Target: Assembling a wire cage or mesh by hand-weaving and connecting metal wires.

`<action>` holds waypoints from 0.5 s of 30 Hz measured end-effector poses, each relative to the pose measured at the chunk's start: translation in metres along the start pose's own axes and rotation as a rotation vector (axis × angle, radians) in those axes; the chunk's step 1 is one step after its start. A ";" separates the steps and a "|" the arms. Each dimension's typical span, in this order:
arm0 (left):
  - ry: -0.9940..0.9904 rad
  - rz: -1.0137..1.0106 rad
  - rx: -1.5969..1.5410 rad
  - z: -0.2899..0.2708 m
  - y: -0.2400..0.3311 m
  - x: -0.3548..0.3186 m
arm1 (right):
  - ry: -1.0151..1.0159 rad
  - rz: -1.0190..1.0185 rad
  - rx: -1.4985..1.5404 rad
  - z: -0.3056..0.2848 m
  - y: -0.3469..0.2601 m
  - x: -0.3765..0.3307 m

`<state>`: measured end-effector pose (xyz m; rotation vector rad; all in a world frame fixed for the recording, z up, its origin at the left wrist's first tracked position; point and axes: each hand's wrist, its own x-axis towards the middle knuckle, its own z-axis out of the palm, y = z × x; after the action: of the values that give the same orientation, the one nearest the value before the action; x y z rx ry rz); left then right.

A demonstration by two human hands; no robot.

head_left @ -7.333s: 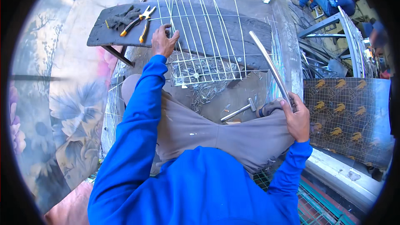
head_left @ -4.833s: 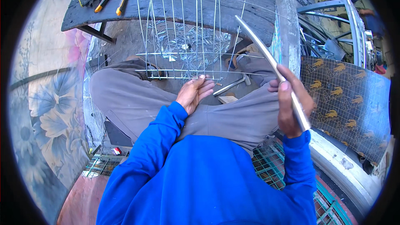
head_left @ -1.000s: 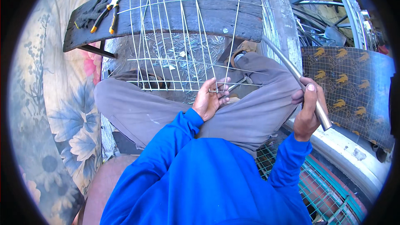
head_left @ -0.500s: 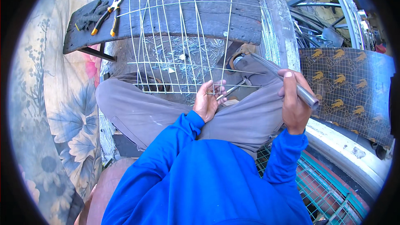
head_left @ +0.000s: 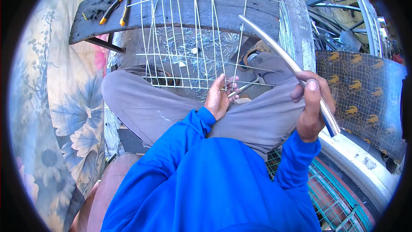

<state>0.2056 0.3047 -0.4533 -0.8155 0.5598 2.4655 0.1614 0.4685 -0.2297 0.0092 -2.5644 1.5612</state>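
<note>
A grid of thin metal wires point(head_left: 182, 55), with long strands crossed by a few bars, stretches from my lap over the dark bench. At its near edge, toward the right corner, my left hand point(head_left: 219, 96) grips the wires, palm up with fingers curled around them. My right hand point(head_left: 313, 107) is wrapped round a long shiny metal tube point(head_left: 274, 45), held above my right thigh. The tube slants from far left to near right, and its far end hangs over the right-hand strands. Below my left fingers lies another metal bar point(head_left: 246, 88), partly hidden.
Pliers point(head_left: 119, 5) and a dark glove point(head_left: 99, 4) lie on the wooden bench point(head_left: 253, 15). Cut wire bits point(head_left: 195, 45) litter the ground. A floral cloth point(head_left: 71, 103) hangs left; a patterned sheet point(head_left: 360, 99), metal frames point(head_left: 362, 13) and a green mesh point(head_left: 330, 193) are right.
My right hand has moved slightly right and tilted the tube, so its far end reaches farther forward and its near end points lower. My left hand stays on the wires; the view has shifted slightly.
</note>
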 end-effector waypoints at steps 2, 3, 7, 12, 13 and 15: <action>0.013 0.009 0.030 0.002 0.000 -0.002 | -0.075 0.016 0.052 0.005 -0.003 0.004; 0.030 0.017 0.057 0.003 0.000 -0.003 | -0.075 0.013 0.055 0.009 -0.003 0.006; 0.091 -0.003 0.028 0.010 0.000 -0.002 | -0.189 -0.039 0.099 0.021 0.001 0.013; 0.079 -0.042 -0.082 0.009 0.002 0.000 | -0.296 -0.114 0.029 0.027 0.007 0.017; 0.077 -0.052 -0.108 0.008 0.002 0.001 | -0.315 -0.146 0.010 0.027 0.007 0.019; 0.075 -0.048 -0.111 0.006 0.002 0.000 | -0.330 -0.181 -0.027 0.028 0.004 0.023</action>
<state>0.2016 0.3065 -0.4488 -0.9574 0.4283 2.4481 0.1352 0.4474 -0.2427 0.5235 -2.7297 1.5681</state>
